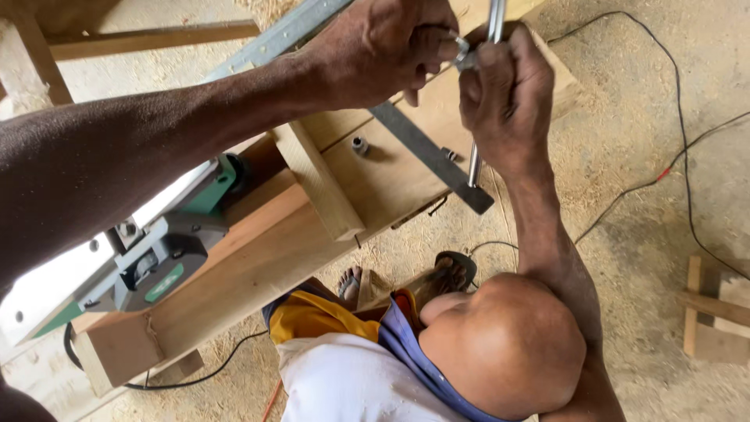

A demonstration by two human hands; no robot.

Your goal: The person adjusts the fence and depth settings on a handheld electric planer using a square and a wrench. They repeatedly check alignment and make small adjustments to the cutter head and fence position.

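Observation:
My right hand [506, 98] is closed around a thin shiny metal rod [473, 160] that stands upright over the wooden bench [258, 258]. My left hand [379, 48] reaches in from the left and pinches a small metal fitting [464, 56] on that rod, just above my right fist. The rod's lower end meets a dark flat metal bar [437, 160] lying slantwise across the bench top. A small metal socket [359, 145] sits on the wood to the left of the bar.
A green and grey electric planer [160, 270] rests on the bench at the left, its black cord [203, 377] trailing below. Black cables [681, 117] cross the sawdust floor [625, 187] at the right. Wood offcuts [711, 312] lie far right. My knee [500, 344] and sandalled foot [453, 270] are below.

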